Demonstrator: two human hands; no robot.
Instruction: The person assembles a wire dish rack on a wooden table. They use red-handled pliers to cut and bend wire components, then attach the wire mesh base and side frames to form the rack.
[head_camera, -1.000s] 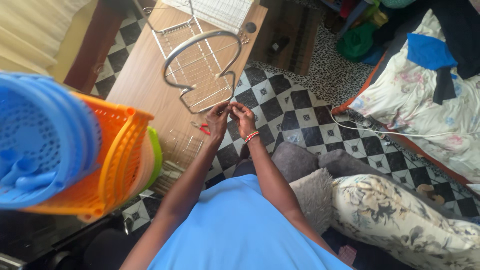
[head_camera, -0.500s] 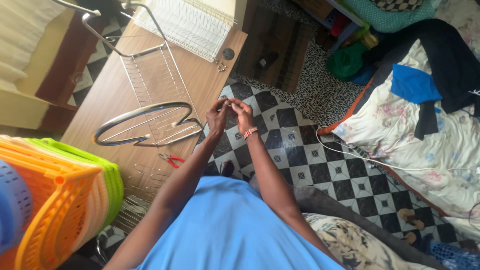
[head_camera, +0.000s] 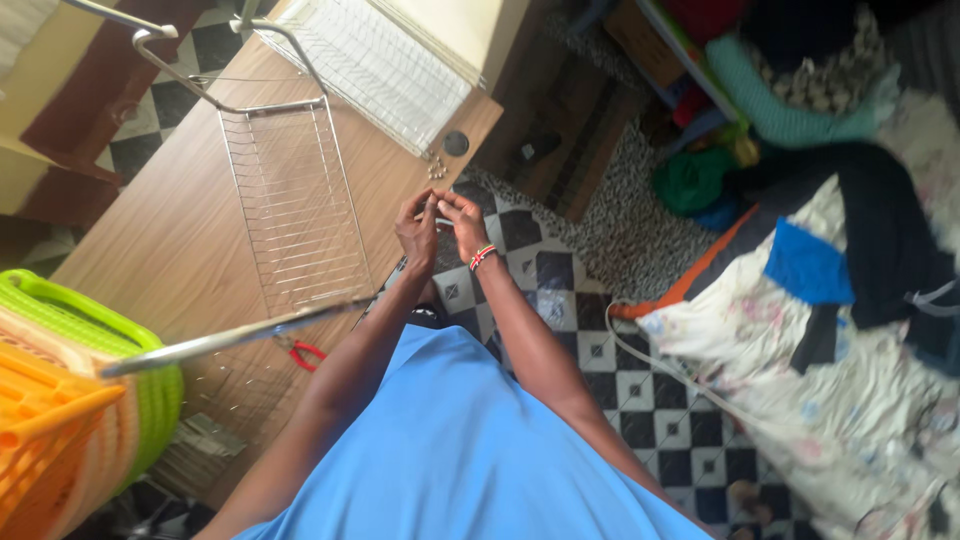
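Observation:
My left hand (head_camera: 415, 230) and my right hand (head_camera: 462, 222) meet fingertip to fingertip just off the edge of the wooden table (head_camera: 180, 240). Together they pinch a tiny metal part (head_camera: 437, 220), too small to identify. A striped band (head_camera: 482, 257) circles my right wrist. A flat wire rack (head_camera: 295, 205) lies on the table to the left of my hands. A bent chrome tube (head_camera: 230, 338) crosses the table's front edge near my left forearm. Red-handled pliers (head_camera: 300, 350) lie just below it.
A white wire rack (head_camera: 370, 60) rests at the table's far end, with small metal bits (head_camera: 437, 168) and a dark round knob (head_camera: 456, 143) beside it. Stacked green and orange plastic baskets (head_camera: 80, 400) fill the lower left. A checkered floor (head_camera: 600, 340) and a cloth-covered bed (head_camera: 850, 330) lie right.
The view has swung left and tilted. My hands stay joined on the small part, now closer to the table's edge. The chrome tube now appears edge-on near my left forearm.

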